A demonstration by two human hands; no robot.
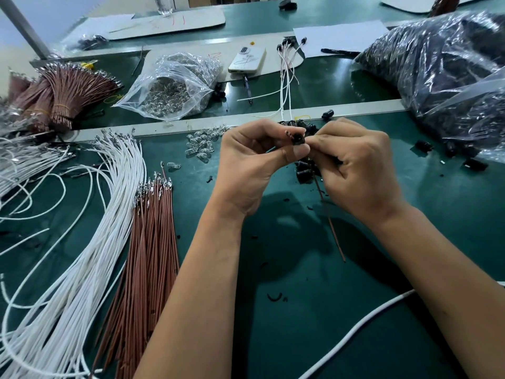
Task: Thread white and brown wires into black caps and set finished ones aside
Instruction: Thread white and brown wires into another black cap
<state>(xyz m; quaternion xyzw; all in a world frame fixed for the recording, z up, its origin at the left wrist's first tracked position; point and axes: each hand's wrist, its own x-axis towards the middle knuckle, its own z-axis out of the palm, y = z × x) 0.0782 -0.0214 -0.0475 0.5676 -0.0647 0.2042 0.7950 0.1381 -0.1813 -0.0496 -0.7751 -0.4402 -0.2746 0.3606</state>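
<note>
Head view: red marks on cardboard (175,19) illegible.

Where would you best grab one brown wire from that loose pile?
Probably near its metal-tipped far end, from above: the loose brown wires lie flat, side by side on the green table, and their tips fan apart slightly there, so one can be pinched singly.

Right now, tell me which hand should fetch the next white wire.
Left, probably. The left hand pinches the black cap and sits nearer the white wires fanned at the left; the right hand holds the brown wire.
</note>
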